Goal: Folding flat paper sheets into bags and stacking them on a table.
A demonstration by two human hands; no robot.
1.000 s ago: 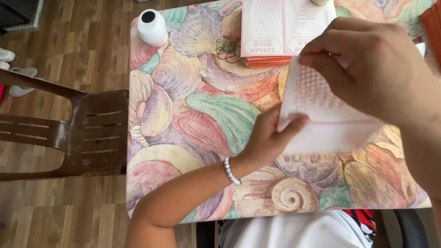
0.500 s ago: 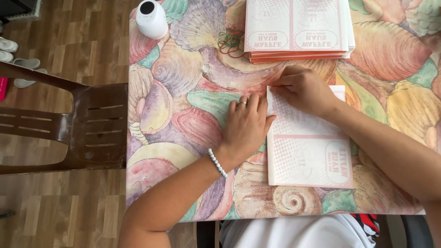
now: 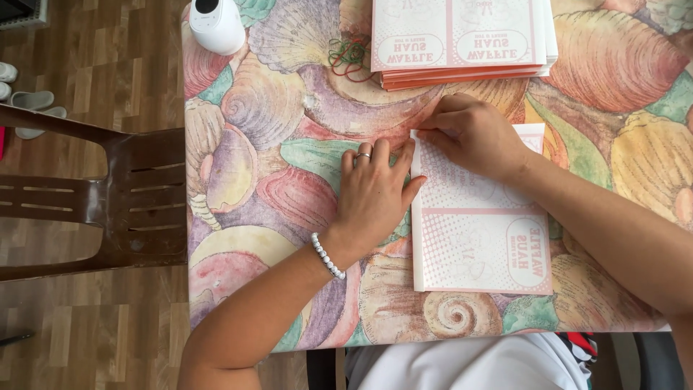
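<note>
A flat pink-and-white printed paper sheet (image 3: 480, 231) lies on the table in front of me. My left hand (image 3: 375, 191), with a ring and a white bead bracelet, lies flat with its fingers apart against the sheet's left edge. My right hand (image 3: 473, 133) presses its fingertips on the sheet's top left corner. A stack of the same printed sheets (image 3: 462, 40) lies at the far edge, just beyond my right hand.
The table (image 3: 289, 144) has a seashell-patterned cover. A white round container (image 3: 216, 25) stands at its far left corner. Red and green rubber bands (image 3: 350, 58) lie beside the stack. A brown plastic chair (image 3: 108, 198) stands left of the table on wooden flooring.
A second ago both hands held the sheet lifted above the table. It has since been laid flat, and both hands now press on it at its left edge and top corner.
</note>
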